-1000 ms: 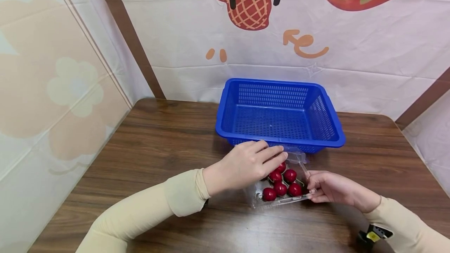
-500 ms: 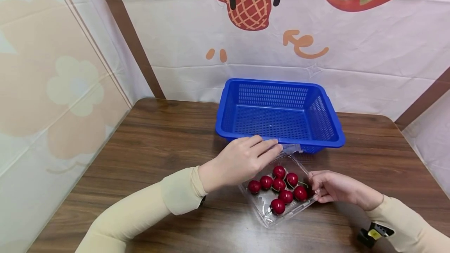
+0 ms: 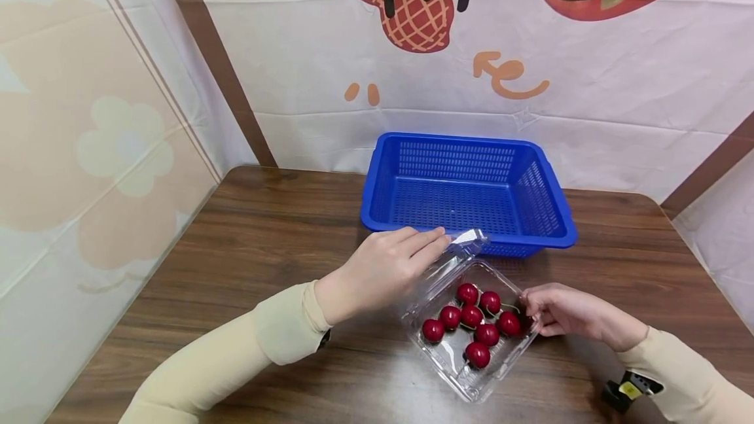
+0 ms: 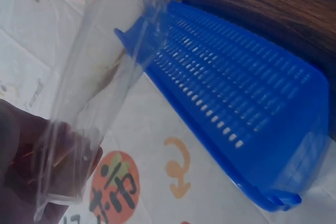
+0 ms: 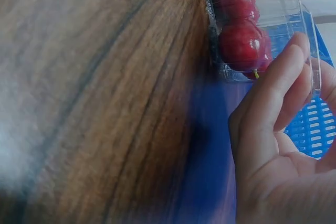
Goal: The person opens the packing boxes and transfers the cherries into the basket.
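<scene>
The left hand [image 3: 377, 270] grasps the lid [image 3: 446, 268] of a clear plastic container [image 3: 436, 364], and in the left wrist view its fingers are seen through the transparent plastic. The right hand [image 3: 583, 316] pinches the rim at the right side of the container, with finger and thumb on the two faces of this rim. The lid stands raised and tilted at the far left side, so the container is open from above. Inside lie at least eight dark red, shiny cherries [image 3: 471, 317], most of them grouped in the middle and near the right hand; one stem [image 5: 255, 74] shows well in the right wrist view. The container is over the worktop [image 3: 283, 241], turned so that one corner points toward the person; whether its base touches the wood, I cannot tell. Just behind it is a blue perforated basket [image 3: 459, 203], which stands on the far part of the worktop, before a white cloth [image 3: 294, 51] with printed drawings. In the head view the top of the lid overlaps the near rim of the basket, but whether they touch is not clear. Both arms wear cream sleeves [image 3: 224, 358], and a dark device [image 3: 630, 390] sits at the right wrist.
</scene>
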`<state>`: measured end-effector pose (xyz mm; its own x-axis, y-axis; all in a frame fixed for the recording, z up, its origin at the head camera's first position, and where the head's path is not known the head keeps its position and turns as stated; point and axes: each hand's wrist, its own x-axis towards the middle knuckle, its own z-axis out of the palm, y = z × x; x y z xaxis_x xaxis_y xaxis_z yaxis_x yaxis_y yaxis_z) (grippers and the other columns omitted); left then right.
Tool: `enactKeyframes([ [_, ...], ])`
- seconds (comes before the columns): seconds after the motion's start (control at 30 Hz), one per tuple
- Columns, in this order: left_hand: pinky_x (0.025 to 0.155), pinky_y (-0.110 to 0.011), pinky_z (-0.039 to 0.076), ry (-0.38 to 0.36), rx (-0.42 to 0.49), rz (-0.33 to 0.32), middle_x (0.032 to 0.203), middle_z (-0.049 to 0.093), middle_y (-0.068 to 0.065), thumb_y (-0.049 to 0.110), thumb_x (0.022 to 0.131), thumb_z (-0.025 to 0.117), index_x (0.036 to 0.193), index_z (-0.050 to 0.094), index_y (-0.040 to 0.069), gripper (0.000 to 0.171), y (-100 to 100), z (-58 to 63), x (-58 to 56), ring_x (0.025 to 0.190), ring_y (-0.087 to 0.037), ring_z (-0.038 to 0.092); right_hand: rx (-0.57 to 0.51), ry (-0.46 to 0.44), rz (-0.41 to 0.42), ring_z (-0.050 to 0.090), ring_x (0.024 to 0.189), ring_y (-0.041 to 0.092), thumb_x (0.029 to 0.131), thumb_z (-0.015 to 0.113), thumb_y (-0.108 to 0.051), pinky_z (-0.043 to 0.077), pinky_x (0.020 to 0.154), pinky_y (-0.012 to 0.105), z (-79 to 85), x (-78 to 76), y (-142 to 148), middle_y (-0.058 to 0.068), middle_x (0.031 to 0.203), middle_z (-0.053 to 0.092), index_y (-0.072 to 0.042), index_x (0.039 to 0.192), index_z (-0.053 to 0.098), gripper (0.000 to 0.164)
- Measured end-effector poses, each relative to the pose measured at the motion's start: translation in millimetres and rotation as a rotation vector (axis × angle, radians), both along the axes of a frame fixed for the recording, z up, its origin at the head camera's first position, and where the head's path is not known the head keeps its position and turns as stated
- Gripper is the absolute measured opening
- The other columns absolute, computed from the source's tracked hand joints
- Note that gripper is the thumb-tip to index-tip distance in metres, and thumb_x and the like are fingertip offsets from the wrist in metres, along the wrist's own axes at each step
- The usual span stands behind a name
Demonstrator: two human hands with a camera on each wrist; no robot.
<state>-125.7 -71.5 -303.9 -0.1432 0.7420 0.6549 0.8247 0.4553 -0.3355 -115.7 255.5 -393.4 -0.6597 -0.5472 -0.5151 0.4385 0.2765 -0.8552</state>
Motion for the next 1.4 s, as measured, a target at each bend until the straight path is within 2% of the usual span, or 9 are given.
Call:
enactKeyframes([
  [0.3,0.06,-0.025,0.058,0.001,0.041,0.03,0.101,0.071,-0.008,0.003,0.085,0.045,0.105,0.068,0.003,0.031,-16.5,-8.1,-0.3,0.077,-0.015,0.065,-0.024,-0.013,-0.004,0.055,0.066,0.005,0.079,0.044,-0.004,0.051,0.063,0.018,1.1,-7.5,0.8,-0.01,0.071,0.053,-0.019,0.08,0.053,0.018],
  [0.47,0.055,-0.027,0.058,-0.025,0.053,0.048,0.099,0.072,-0.008,0.005,0.083,0.048,0.104,0.068,0.003,0.029,-26.9,-12.2,-0.8,0.076,-0.015,0.066,-0.027,0.002,-0.01,0.054,0.066,0.004,0.082,0.045,-0.005,0.05,0.063,0.016,1.8,-10.2,-1.5,-0.008,0.072,0.053,-0.017,0.083,0.054,0.015],
  [0.73,0.061,-0.03,0.059,-0.051,0.077,0.051,0.098,0.072,-0.008,0.006,0.082,0.053,0.103,0.068,0.002,0.027,-37.6,-16.9,-1.2,0.079,-0.016,0.066,-0.028,0.007,-0.021,0.053,0.067,0.004,0.085,0.046,-0.006,0.05,0.062,0.015,3.4,-13.8,-3.3,-0.008,0.076,0.055,-0.015,0.087,0.058,0.014],
  [0.9,0.061,-0.031,0.059,-0.091,0.097,0.067,0.096,0.072,-0.008,0.011,0.082,0.059,0.104,0.068,0.002,0.025,-43.5,-19.4,-0.8,0.079,-0.016,0.066,-0.049,0.008,-0.03,0.054,0.068,0.003,0.087,0.047,-0.008,0.05,0.062,0.014,2.9,-14.5,-3.3,-0.008,0.079,0.057,-0.014,0.091,0.058,0.013],
  [1.17,0.053,-0.033,0.057,-0.167,0.135,0.11,0.087,0.071,-0.006,0.012,0.08,0.06,0.104,0.067,0.003,0.026,-60.3,-25.9,-0.5,0.072,-0.016,0.065,-0.045,-0.018,-0.043,0.054,0.069,0.002,0.088,0.051,-0.01,0.051,0.065,0.015,2.6,-15.5,-7.1,-0.01,0.08,0.059,-0.016,0.09,0.058,0.01],
  [1.4,0.049,-0.032,0.056,-0.182,0.158,0.132,0.082,0.071,-0.004,0.013,0.079,0.06,0.102,0.068,0.003,0.026,-71.2,-31.7,0.7,0.068,-0.014,0.064,-0.088,-0.017,-0.04,0.055,0.071,0.004,0.09,0.05,-0.01,0.056,0.072,0.022,2.9,-16.4,-11.0,-0.007,0.081,0.058,-0.012,0.094,0.056,0.008],
])
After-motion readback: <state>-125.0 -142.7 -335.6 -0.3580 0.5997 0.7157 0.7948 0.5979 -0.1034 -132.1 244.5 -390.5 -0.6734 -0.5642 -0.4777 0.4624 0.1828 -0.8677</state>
